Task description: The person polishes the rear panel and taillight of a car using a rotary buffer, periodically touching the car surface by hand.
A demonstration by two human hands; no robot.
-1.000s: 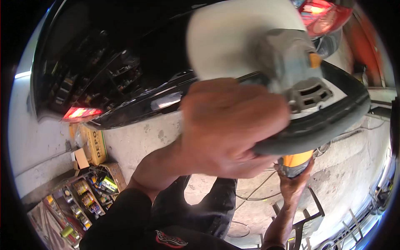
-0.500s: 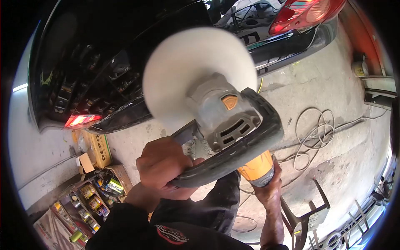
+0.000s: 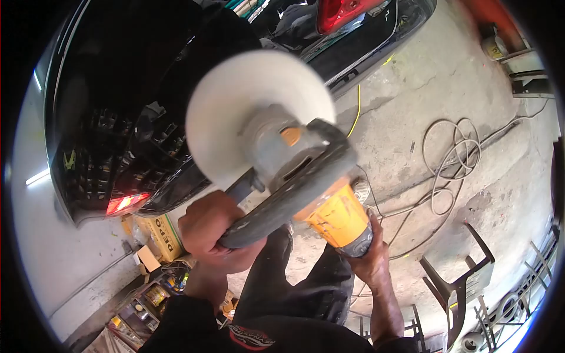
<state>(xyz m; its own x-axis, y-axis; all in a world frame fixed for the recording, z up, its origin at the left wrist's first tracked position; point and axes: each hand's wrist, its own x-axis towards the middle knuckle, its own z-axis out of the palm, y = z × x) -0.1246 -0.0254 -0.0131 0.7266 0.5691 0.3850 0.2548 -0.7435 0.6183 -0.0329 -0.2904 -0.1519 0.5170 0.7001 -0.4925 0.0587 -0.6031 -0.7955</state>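
Note:
A grey and orange car polisher with a black loop handle fills the middle of the view. Its round white pad looks blurred by spinning and is in front of the black car panel; I cannot tell whether they touch. My left hand is wrapped round the left end of the loop handle. Lower right, my right hand grips the dark rear end of the polisher's orange body. Some fingers of both hands are hidden behind the tool.
A lit tail light is at left, a red one at top. Cables lie coiled on the concrete floor. A dark chair stands lower right. Lower left are a DEPO box and a crate of cans.
The polisher has moved left in view with both hands on it, and more of its orange body shows. My view has shifted, showing more of my legs and the floor.

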